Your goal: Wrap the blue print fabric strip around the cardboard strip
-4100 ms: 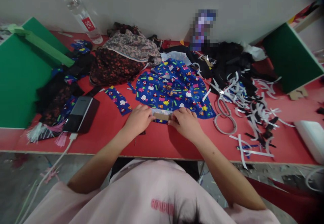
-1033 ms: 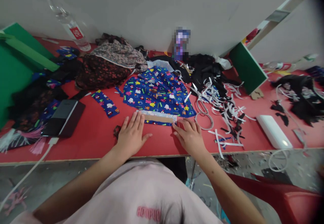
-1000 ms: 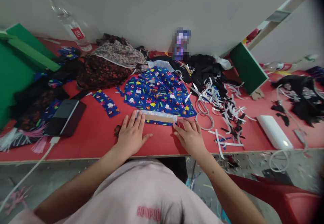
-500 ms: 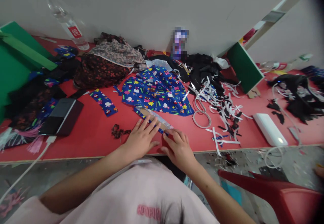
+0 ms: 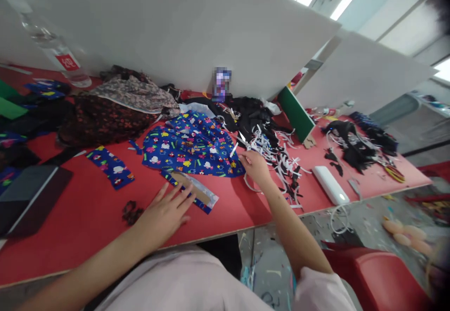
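On the table (image 5: pixel 87 217): folded strip (image 5: pixel 191 192) near centre, printed cloth (image 5: pixel 190 144) just beyond, scissors (image 5: pixel 246 149) and trimmings (image 5: pixel 281 161) right, bottle (image 5: pixel 56 53) far left, tablet (image 5: pixel 28 198) near left.

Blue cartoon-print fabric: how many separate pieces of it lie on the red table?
3 clearly: the large piece mid-table, a small strip left of it, and the folded strip at the left hand. More may hide among the dark cloth at far left.

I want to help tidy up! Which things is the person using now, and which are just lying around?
In use:
left hand flat on the cardboard strip
right hand on the scissors
blue cartoon fabric

Lying about:
water bottle
floral cloth pile
white strips
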`<control>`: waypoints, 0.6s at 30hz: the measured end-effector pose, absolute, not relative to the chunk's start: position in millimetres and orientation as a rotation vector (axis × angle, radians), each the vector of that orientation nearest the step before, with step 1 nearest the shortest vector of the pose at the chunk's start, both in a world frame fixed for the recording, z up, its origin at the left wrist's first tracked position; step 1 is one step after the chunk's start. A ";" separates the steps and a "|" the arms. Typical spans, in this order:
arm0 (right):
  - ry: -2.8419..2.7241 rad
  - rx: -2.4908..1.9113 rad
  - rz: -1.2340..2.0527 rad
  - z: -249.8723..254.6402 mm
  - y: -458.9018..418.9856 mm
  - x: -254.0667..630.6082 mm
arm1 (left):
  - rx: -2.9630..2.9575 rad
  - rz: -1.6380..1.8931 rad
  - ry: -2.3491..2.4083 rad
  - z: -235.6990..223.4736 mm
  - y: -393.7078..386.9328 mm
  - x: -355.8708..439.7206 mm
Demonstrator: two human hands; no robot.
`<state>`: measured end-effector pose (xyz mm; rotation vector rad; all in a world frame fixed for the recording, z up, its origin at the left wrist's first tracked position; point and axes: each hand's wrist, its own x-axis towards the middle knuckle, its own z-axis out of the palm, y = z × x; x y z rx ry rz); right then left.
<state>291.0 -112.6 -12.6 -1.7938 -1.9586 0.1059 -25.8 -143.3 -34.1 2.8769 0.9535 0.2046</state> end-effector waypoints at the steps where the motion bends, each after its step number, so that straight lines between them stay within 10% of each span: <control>1: -1.970 -1.795 0.091 -11.7 -105.8 292.7 | 2.879 0.232 0.953 -33.5 -138.8 -22.5; 18: -2.244 -1.601 0.220 -53.9 -28.3 189.6 | 2.910 0.170 0.523 -33.2 -123.1 -20.3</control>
